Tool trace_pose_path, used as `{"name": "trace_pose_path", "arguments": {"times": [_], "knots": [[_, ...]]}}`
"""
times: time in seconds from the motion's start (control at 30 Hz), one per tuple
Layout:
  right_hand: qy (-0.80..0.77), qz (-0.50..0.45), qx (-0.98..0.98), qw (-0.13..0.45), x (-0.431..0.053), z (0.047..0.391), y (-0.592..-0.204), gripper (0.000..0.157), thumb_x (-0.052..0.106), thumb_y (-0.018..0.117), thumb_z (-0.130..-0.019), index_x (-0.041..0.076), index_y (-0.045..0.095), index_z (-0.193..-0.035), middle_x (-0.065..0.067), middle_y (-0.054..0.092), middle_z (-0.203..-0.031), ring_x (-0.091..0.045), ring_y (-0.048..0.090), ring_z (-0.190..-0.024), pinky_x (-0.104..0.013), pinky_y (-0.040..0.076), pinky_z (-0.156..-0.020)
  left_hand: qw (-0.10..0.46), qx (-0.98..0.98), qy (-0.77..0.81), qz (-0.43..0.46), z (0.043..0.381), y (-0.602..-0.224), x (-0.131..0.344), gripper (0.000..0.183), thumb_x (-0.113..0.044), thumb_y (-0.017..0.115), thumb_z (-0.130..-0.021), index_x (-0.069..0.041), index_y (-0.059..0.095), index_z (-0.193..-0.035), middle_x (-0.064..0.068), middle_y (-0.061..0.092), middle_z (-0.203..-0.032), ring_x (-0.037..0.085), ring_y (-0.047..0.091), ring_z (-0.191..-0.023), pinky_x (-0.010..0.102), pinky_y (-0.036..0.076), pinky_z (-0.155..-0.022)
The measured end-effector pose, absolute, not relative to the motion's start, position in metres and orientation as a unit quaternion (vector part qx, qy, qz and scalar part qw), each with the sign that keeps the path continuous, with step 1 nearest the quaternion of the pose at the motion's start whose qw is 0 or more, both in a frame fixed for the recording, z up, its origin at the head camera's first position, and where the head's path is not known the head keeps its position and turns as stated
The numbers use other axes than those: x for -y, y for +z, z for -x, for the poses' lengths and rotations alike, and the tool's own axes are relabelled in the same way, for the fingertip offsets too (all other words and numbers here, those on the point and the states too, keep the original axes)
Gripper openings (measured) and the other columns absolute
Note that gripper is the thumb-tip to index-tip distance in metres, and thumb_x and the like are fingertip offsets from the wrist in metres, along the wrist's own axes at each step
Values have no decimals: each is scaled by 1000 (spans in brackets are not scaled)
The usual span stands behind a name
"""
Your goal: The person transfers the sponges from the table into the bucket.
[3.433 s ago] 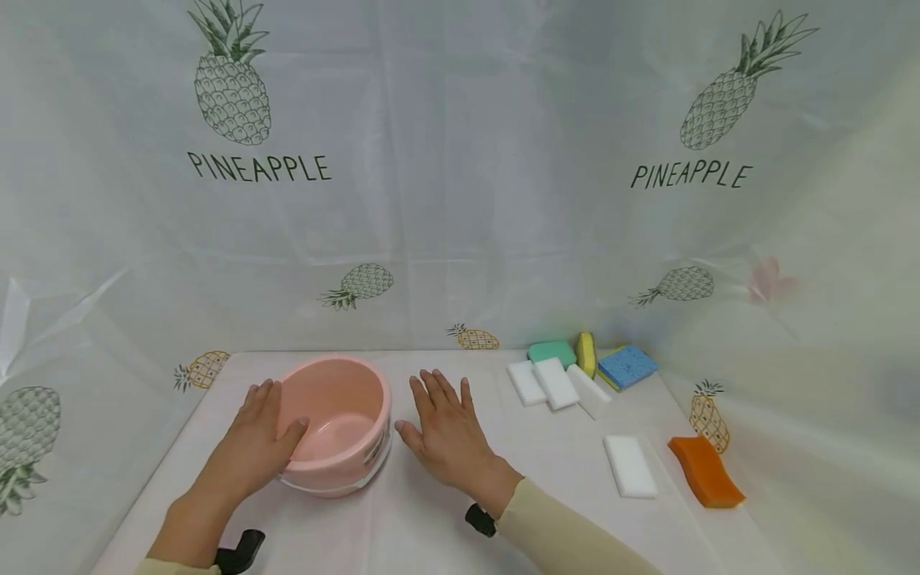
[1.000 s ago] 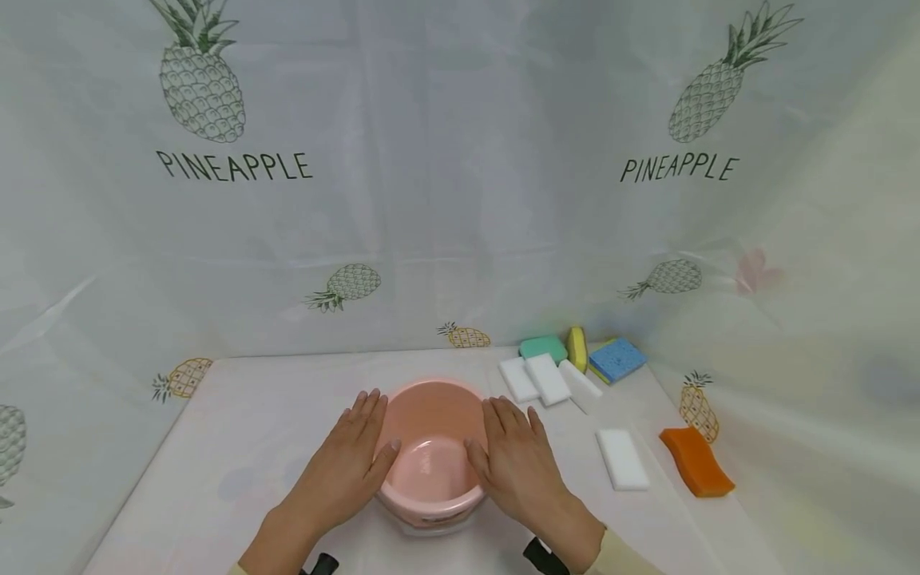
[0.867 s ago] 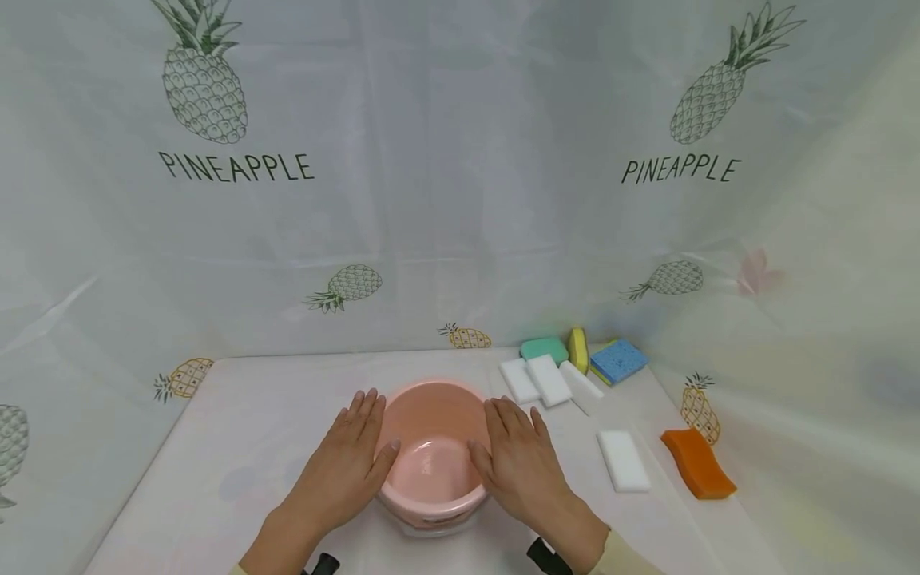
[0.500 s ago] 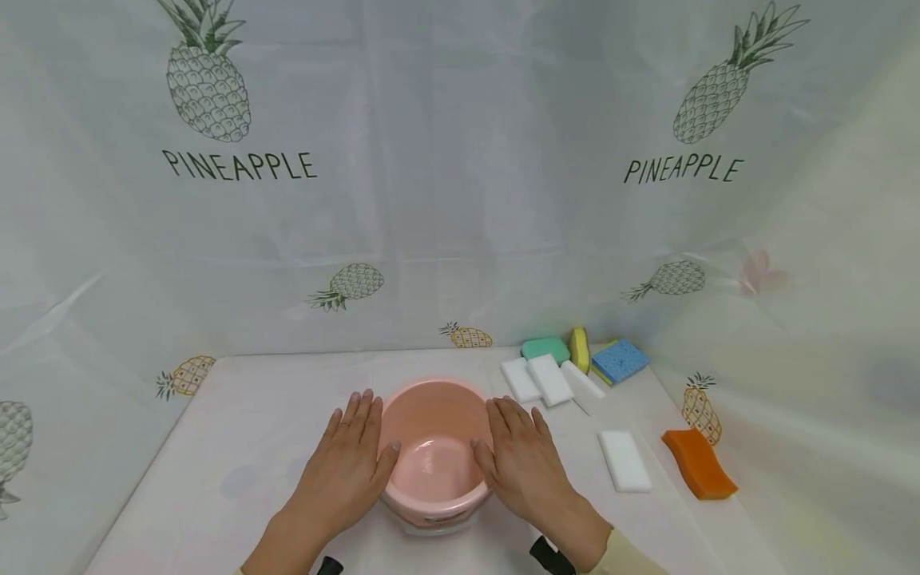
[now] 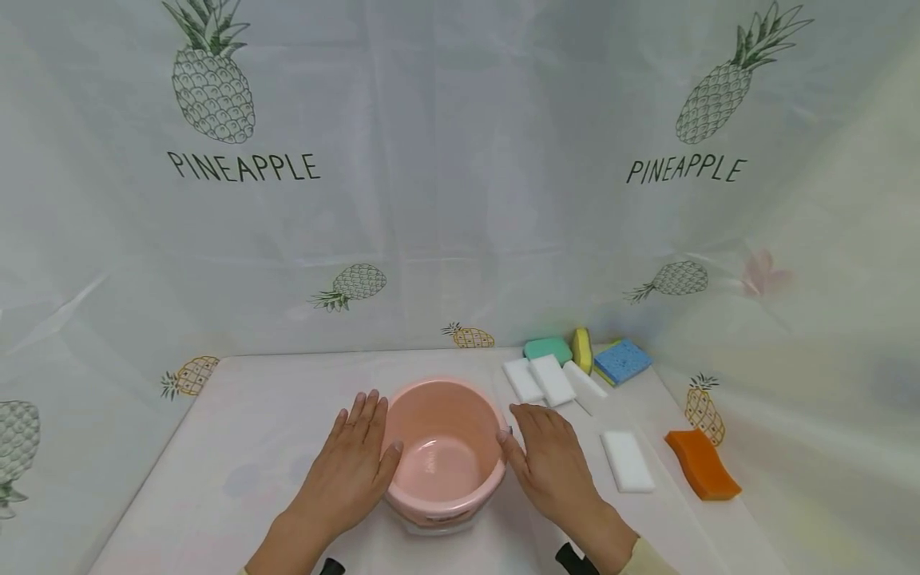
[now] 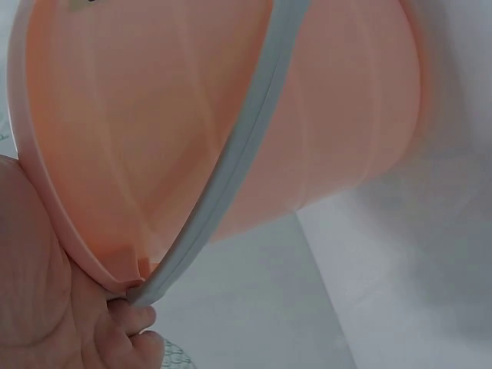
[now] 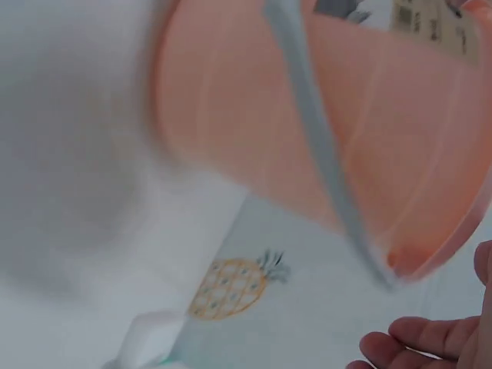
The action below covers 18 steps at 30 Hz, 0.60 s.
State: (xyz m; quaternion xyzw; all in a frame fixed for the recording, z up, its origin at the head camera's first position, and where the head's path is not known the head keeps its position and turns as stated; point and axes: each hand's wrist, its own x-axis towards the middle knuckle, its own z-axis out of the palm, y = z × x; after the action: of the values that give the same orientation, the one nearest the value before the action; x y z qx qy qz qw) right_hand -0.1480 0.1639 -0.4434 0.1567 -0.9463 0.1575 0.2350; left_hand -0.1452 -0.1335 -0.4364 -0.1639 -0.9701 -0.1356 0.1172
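A pink bucket (image 5: 446, 471) with a grey carrying handle (image 6: 231, 161) stands upright at the middle of the table, its open mouth towards me. My left hand (image 5: 345, 467) rests along the left side of its rim, fingers straight and thumb at the rim. In the left wrist view that hand's fingertips are right at the end of the handle, under the rim. My right hand (image 5: 557, 471) is just off the bucket's right side, fingers extended and holding nothing. The right wrist view shows a gap between these fingers and the rim. A paper label (image 7: 434, 27) is on the bucket.
At the back right lie several white sponges (image 5: 552, 380), a green sponge (image 5: 548, 349), a yellow one (image 5: 582, 350) and a blue-topped one (image 5: 622, 362). Nearer are another white sponge (image 5: 628, 461) and an orange sponge (image 5: 703, 465). A pineapple-print sheet (image 5: 460, 200) hangs behind the table (image 5: 216, 479).
Since the oldest frame the bucket has moved right, from the table's left to its middle. In the last half second my right hand has come away from its rim to the right; my left stays.
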Motion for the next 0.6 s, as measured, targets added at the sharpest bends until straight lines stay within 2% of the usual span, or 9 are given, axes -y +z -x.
{"name": "trace_pose_path", "arguments": {"times": [0.23,0.43,0.6], "knots": [[106,-78,954,270,-222,152,-474,57,42,67,-89,-7,60,-118,-23,65,-113,-41,58,-108,-56,47,-89,114,968,-145,169,147,-439,134,70,-47,39,-102,1,29,-152,18,24,-160,32,18,-150,54,20,-120],[35,-9,969,246,-276,147,-503,65,46,74,-79,-10,58,-109,-28,62,-102,-45,57,-95,-60,48,-76,114,967,-149,170,147,-440,134,70,-49,37,-103,1,29,-152,18,24,-160,30,16,-151,53,21,-120],[-15,22,977,212,-304,143,-513,67,49,77,-74,-9,54,-97,-26,57,-90,-43,51,-86,-59,44,-77,111,967,-156,169,147,-439,134,70,-47,39,-102,1,29,-152,18,24,-160,30,15,-151,53,21,-120]]}}
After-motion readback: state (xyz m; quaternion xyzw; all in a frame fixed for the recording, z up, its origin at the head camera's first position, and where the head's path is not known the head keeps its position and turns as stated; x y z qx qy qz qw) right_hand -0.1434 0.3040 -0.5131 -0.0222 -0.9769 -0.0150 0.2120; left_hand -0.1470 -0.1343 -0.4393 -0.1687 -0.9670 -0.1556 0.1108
